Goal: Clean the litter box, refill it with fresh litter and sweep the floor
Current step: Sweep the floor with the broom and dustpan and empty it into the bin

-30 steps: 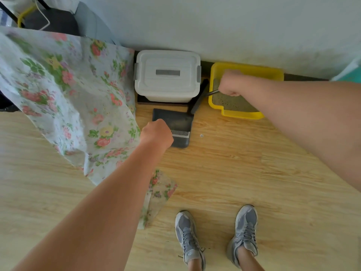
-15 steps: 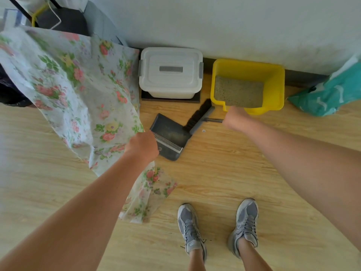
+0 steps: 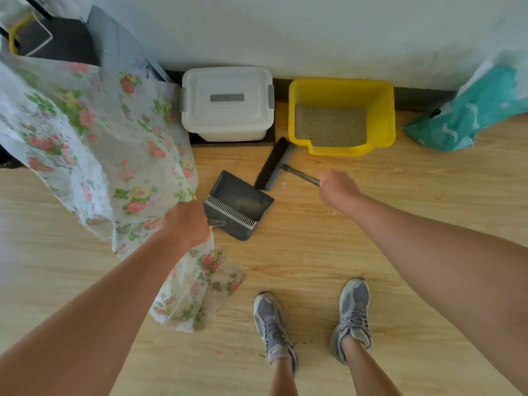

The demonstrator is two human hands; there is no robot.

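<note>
Sweeping is judged begun: brush (image 3: 275,164), gripped by right hand (image 3: 338,188), is drawn from litter box (image 3: 385,115) at 1 o'clock toward dustpan (image 3: 238,204), gripped by left hand (image 3: 185,224).

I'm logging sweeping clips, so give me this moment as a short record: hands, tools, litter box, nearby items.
left hand: grips the dustpan handle
right hand: grips the brush handle
dustpan: on the wooden floor, open edge toward the brush
litter box: yellow, by the wall, holds grey litter
debris: small white speck beside the brush head
nearby: white lidded storage box, teal bag, floral cloth
</note>
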